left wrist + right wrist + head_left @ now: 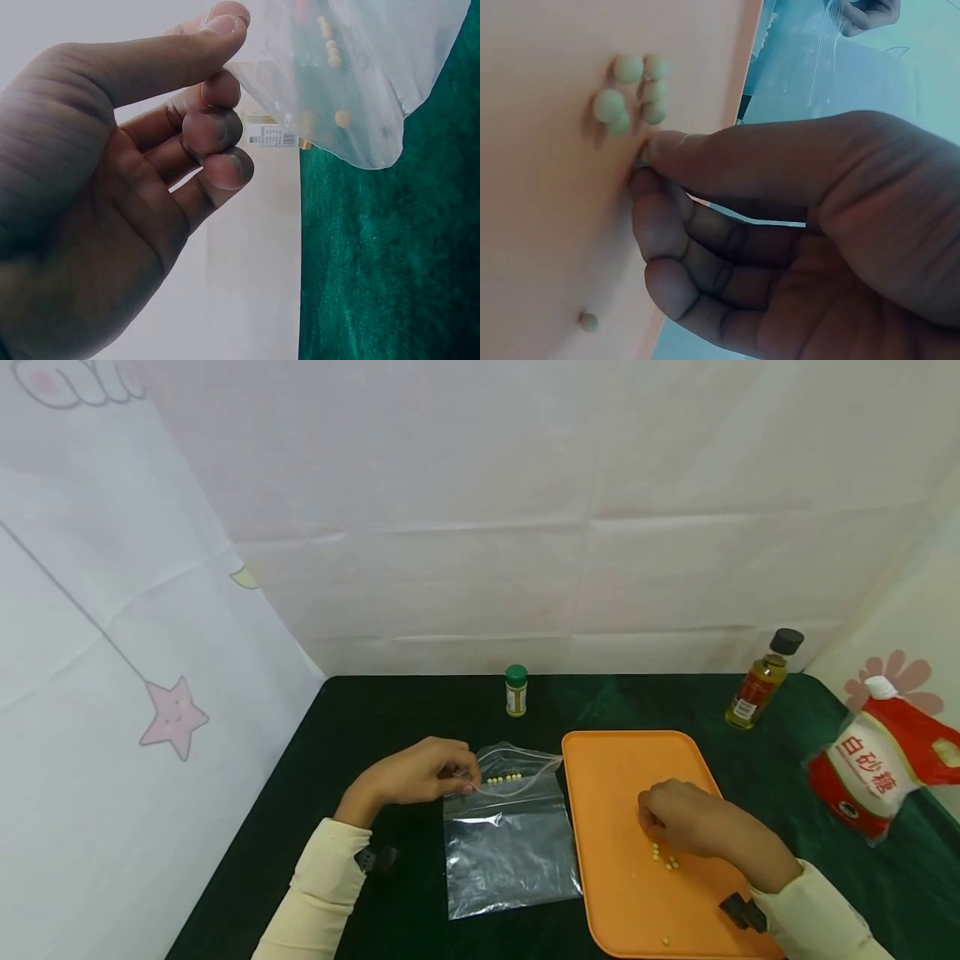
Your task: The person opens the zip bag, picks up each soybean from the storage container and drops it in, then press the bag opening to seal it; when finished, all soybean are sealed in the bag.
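My left hand pinches the mouth edge of a clear zip bag, which lies on the dark green cloth with its mouth parted. Several pale yellow soybeans show through the plastic near that mouth. Over the orange tray, to the right of the bag, my right hand is lowered close to the surface. In the right wrist view, a soybean peeks out between thumb and forefinger, mostly covered. Loose soybeans sit clustered beside those fingertips, and a lone soybean lies apart.
Behind the bag stands a small green-capped jar. A black-capped oil bottle is at the back right, and a red and white sugar pouch lies right of the tray. Pale fabric hangs behind the table.
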Motion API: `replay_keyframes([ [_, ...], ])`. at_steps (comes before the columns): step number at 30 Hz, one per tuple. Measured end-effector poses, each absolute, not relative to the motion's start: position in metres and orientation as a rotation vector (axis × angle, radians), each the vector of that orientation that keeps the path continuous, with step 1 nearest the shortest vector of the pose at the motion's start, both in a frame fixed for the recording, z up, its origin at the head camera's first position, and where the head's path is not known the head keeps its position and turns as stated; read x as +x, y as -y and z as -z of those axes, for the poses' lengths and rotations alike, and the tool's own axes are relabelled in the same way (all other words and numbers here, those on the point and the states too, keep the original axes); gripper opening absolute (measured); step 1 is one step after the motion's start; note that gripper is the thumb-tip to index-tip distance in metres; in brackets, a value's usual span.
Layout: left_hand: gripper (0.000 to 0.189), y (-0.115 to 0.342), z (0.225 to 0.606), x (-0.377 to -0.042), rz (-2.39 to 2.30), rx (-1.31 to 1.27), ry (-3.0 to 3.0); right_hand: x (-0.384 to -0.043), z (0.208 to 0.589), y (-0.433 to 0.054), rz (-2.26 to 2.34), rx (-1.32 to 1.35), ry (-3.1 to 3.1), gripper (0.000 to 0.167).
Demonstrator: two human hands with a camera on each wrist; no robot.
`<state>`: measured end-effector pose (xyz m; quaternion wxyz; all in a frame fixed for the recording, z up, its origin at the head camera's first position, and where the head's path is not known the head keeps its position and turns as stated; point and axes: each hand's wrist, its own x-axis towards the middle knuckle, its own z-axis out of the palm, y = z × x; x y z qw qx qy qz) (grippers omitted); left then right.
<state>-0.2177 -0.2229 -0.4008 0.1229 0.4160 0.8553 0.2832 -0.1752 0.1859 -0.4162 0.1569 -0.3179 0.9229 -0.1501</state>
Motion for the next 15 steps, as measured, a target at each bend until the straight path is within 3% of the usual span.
replay_keyframes([
  [7, 0.009, 0.2230, 0.4015, -0.2180, -0.821, 1.210, -2.496, -0.1744, 0.4180, -0.1852, 0.423, -0.888, -2.664, 0.024],
  [15, 0.010, 0.2227, 0.4020, -0.2198, -0.824, 1.220, -2.489, -0.1820, 0.4201, -0.1868, 0.499, -1.024, -2.866, 0.012],
])
